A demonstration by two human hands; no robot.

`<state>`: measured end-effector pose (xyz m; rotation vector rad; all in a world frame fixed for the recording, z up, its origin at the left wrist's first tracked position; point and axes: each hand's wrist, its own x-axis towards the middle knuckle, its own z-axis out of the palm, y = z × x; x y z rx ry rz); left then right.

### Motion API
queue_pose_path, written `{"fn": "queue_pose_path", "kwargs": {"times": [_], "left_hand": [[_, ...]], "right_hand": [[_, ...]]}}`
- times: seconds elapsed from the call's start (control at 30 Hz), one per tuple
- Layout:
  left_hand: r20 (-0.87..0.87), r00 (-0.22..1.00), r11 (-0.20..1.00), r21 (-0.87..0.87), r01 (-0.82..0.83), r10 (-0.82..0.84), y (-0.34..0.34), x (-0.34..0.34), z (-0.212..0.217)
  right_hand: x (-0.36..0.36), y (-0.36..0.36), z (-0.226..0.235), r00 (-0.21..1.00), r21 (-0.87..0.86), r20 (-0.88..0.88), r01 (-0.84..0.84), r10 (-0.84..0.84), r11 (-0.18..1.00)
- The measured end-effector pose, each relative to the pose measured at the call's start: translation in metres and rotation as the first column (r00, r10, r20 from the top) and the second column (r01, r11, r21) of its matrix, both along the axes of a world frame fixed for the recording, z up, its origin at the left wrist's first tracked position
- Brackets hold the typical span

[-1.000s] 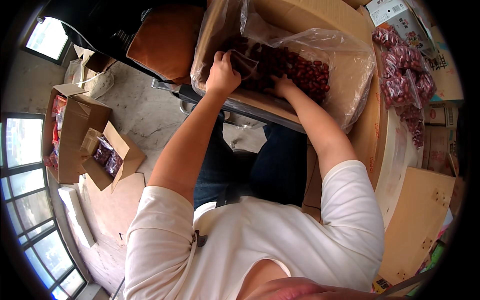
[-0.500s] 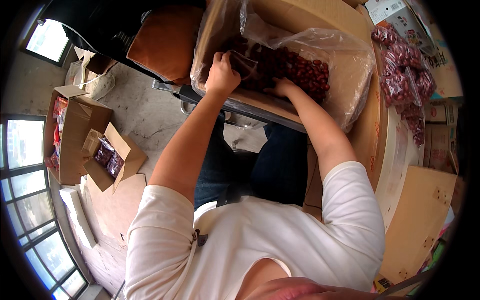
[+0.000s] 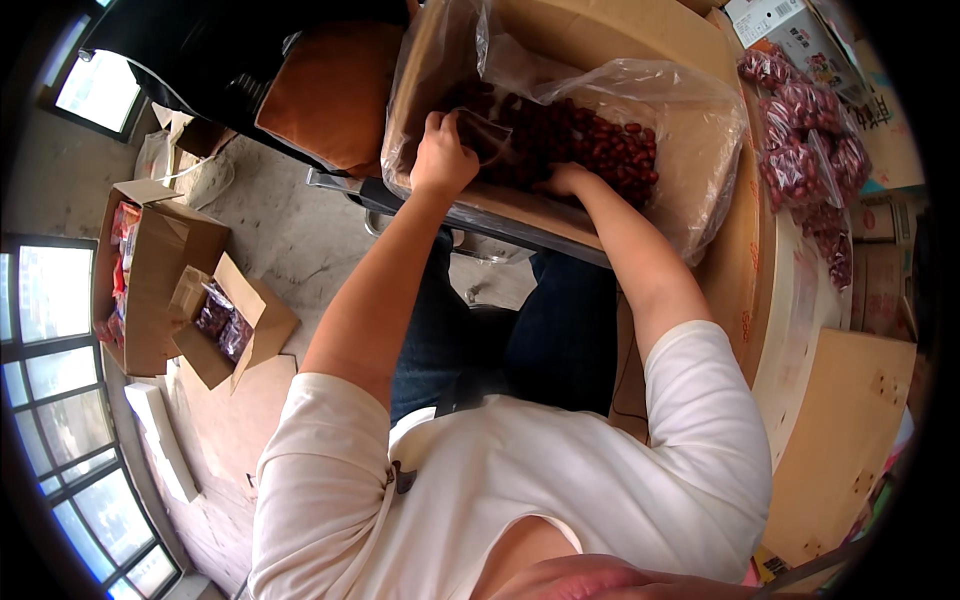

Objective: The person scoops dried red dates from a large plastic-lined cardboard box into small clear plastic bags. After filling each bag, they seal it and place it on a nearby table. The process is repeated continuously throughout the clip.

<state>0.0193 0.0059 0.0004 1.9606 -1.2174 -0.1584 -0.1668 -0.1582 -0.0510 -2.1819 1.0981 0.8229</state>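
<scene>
- Thin, clear, crinkled plastic bag (image 3: 490, 135), its smooth film catching the light: its edge is pinched in the curled fingers of the left hand (image 3: 446, 158), and its body spreads just to their right, over the fruit.
- Small, glossy, dark red oval fruits (image 3: 612, 145), with wrinkled-looking skins, heaped loosely around the right fingers and beyond them, and also lying past the left fingertips.
- Left hand pose: back of the hand upward, knuckles bent, wrist nearly in line with a bare forearm slanting up from below.
- Right hand (image 3: 568, 180) pose: lower and to the right of the left fingers, palm down, reaching leftward into the near side of the heap. Its fingertips are hidden, so whether they grip any fruit cannot be told.
- Loose, shiny, see-through liner (image 3: 700, 110), rumpled and draped over the rim, surrounding both hands' fingers.
- Stiff brown cardboard box (image 3: 610, 28), rectangular and open-topped, its walls enclosing the fruit; the far wall rises beyond the fingers.
- Soft orange-brown cushion (image 3: 330, 98), rounded at the edges, left of the left fingers, outside the box.
- Clear, bulging packets of reddish contents (image 3: 805, 140), piled well to the right of the right fingers.
- Small open carton (image 3: 268, 318) with raised flaps, holding shiny dark packets (image 3: 224, 322), far to the lower left of the left fingers.
</scene>
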Motion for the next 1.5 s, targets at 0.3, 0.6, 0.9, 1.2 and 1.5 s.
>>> {"fn": "queue_pose_path", "kwargs": {"times": [0.3, 0.6, 0.9, 1.2, 1.5], "left_hand": [[0.034, 0.999, 1.0, -0.023, 0.012, -0.011, -0.002, 0.0, -0.003], [0.041, 0.999, 1.0, -0.009, 0.019, -0.018, -0.002, -0.002, 0.0], [0.045, 0.995, 0.991, -0.095, 0.095, -0.091, -0.002, 0.0, -0.002], [0.027, 0.996, 0.989, -0.116, 0.087, -0.084, -0.003, 0.003, -0.008], [0.0, 0.996, 0.994, -0.062, 0.094, -0.094, -0.003, 0.003, -0.003]], "right_hand": [[-0.005, -0.005, -0.011, 0.995, 0.169, 0.101, -0.009, -0.008, 0.985], [-0.01, -0.003, -0.003, 0.965, 0.331, 0.113, 0.188, -0.236, 0.925], [-0.007, 0.004, -0.013, 0.929, 0.246, 0.307, 0.131, -0.205, 0.96], [-0.001, -0.013, 0.025, 0.794, 0.274, 0.503, 0.23, -0.342, 0.934], [0.058, 0.02, 0.118, 0.344, 0.629, 0.752, -0.118, -0.562, 0.769]]}}
